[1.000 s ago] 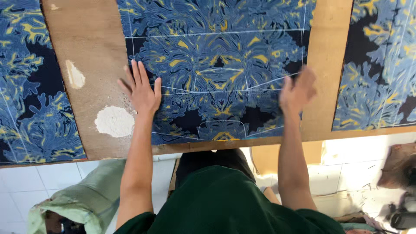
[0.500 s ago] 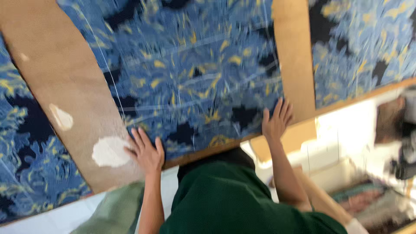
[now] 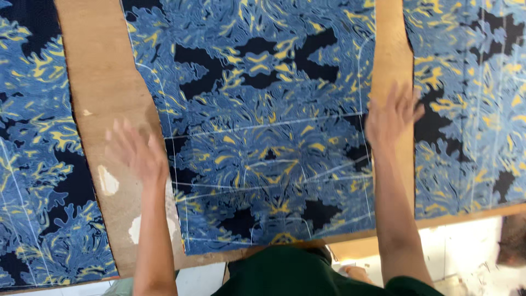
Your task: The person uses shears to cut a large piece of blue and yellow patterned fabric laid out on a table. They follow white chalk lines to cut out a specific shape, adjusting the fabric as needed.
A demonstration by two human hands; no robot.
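Two flat hands, left hand [image 3: 137, 153] and right hand [image 3: 389, 118], fingers spread, flank swirly blue-yellow fabric panel [image 3: 263, 126] on plywood board [image 3: 101, 82].

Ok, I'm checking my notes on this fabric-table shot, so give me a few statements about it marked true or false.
1. Both hands lie open and flat, holding nothing. True: the left hand and the right hand are spread with nothing in them.
2. The middle fabric piece is plain red. False: it is blue with yellow and black swirls.
3. Pale chalk-like lines cross the middle fabric piece. True.
4. The right hand rests in the middle of that piece. False: it lies at the piece's right edge, partly over the bare brown board.
5. Only one fabric piece lies on the board. False: similar patterned pieces lie at the left and at the right.
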